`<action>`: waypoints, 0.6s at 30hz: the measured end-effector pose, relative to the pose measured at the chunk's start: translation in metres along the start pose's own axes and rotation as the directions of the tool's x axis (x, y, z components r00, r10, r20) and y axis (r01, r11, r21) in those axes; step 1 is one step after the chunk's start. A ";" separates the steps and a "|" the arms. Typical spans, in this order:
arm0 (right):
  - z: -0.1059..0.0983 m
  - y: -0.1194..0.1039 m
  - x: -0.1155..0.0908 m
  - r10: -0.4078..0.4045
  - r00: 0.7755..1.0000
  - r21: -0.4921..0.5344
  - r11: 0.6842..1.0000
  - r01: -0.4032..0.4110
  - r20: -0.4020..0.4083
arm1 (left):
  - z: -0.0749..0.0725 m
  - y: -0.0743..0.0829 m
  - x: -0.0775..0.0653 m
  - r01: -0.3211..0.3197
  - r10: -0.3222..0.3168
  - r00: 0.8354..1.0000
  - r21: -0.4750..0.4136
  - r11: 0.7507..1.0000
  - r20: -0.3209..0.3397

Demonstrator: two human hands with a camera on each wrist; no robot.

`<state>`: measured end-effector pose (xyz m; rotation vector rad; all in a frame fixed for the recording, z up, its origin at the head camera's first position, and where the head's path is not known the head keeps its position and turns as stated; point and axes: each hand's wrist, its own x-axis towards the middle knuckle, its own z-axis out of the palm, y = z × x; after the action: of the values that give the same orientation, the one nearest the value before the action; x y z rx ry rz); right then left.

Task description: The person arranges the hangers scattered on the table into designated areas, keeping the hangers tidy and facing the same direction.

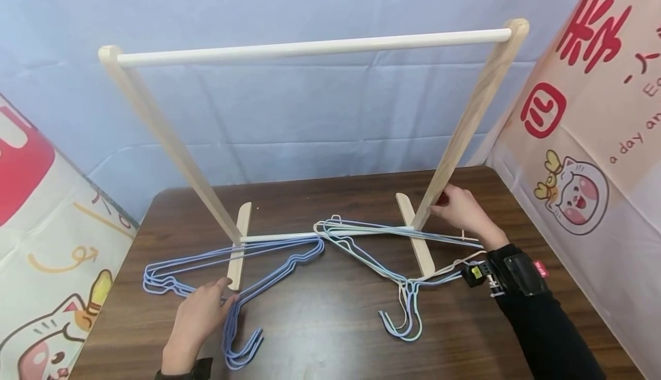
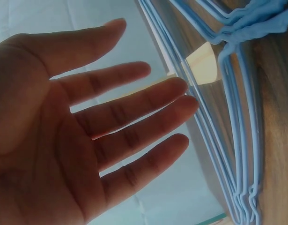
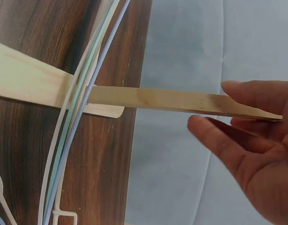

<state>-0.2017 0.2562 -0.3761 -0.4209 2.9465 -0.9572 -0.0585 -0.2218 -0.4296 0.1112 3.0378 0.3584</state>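
Observation:
A wooden clothes rack [image 1: 310, 50] with a white top rod stands on the table. My right hand [image 1: 462, 210] loosely holds the lower part of its right post [image 3: 167, 99], thumb on one side and fingers on the other. My left hand [image 1: 198, 314], its fingers extended and spread in the left wrist view, is at a bundle of blue hangers [image 1: 279, 274] by the rack's left foot [image 1: 236, 274]. Whether it touches them I cannot tell. A second bundle of white, green and blue hangers [image 1: 369, 259] lies across the right foot [image 1: 422, 254], hooks toward me.
The brown wooden table [image 1: 320, 322] carries all of this. Behind it hangs a pale blue cloth [image 1: 289, 116]. Printed cartoon panels [image 1: 573, 139] border the right and left sides. A white lower rod [image 1: 284, 236] joins the rack's feet, with hangers lying over it.

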 end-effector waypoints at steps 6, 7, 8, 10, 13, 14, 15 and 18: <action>0.001 -0.002 0.003 0.025 0.999 -0.004 1.000 -0.026 -0.028 | 0.003 -0.004 -0.002 -0.042 0.042 0.999 -0.023 0.999 -0.019; 0.001 -0.002 0.004 0.026 0.999 -0.007 1.000 -0.026 -0.032 | 0.003 -0.005 -0.001 -0.042 0.041 0.999 -0.026 0.999 -0.016; 0.001 -0.002 0.004 0.027 0.999 -0.011 1.000 -0.027 -0.034 | 0.004 -0.006 -0.001 -0.040 0.039 0.999 -0.028 0.999 -0.010; 0.001 -0.003 0.004 0.029 0.999 -0.011 1.000 -0.029 -0.033 | 0.006 -0.009 0.000 -0.037 0.037 0.999 -0.026 0.999 0.000; 0.001 -0.003 0.005 0.026 0.999 -0.011 1.000 -0.027 -0.027 | 0.009 -0.016 0.001 -0.048 0.049 0.999 -0.025 0.999 0.011; 0.001 -0.003 0.005 0.027 0.999 -0.010 1.000 -0.027 -0.023 | 0.010 -0.019 0.002 -0.055 0.055 0.998 -0.023 0.998 0.014; 0.001 -0.003 0.005 0.027 0.999 -0.010 1.000 -0.027 -0.019 | 0.012 -0.020 0.002 -0.061 0.062 0.998 -0.022 0.998 0.018; 0.001 -0.003 0.006 0.025 1.000 -0.012 1.000 -0.025 -0.010 | 0.014 -0.025 0.003 -0.072 0.073 0.997 -0.019 0.997 0.039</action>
<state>-0.2061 0.2518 -0.3750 -0.3797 2.9598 -0.9422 -0.0620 -0.2423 -0.4496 0.2251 2.9970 0.3841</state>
